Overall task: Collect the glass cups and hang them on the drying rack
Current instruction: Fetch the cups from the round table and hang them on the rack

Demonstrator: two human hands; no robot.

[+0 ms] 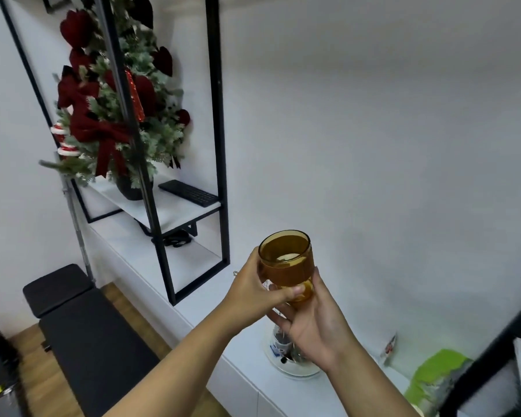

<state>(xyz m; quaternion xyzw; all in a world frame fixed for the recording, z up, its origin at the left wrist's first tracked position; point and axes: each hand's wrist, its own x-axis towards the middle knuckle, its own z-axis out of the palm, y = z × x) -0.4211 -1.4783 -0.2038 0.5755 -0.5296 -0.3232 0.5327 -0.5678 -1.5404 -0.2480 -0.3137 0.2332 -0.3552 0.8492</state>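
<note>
— What is the person holding up there?

— An amber glass cup (286, 261), upright, raised above the white counter (211, 323) before the bare wall. The left hand (254, 285) wraps its side, fingers (292, 291) pressed on the glass; the right hand (313, 320) cups the base.

— And below?

— A white-based jar (286, 356) near the counter's front edge, a green bag (433, 377) at its right end.

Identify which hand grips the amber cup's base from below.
The right hand cradles the amber cup underneath; the left hand wraps its side.
</note>
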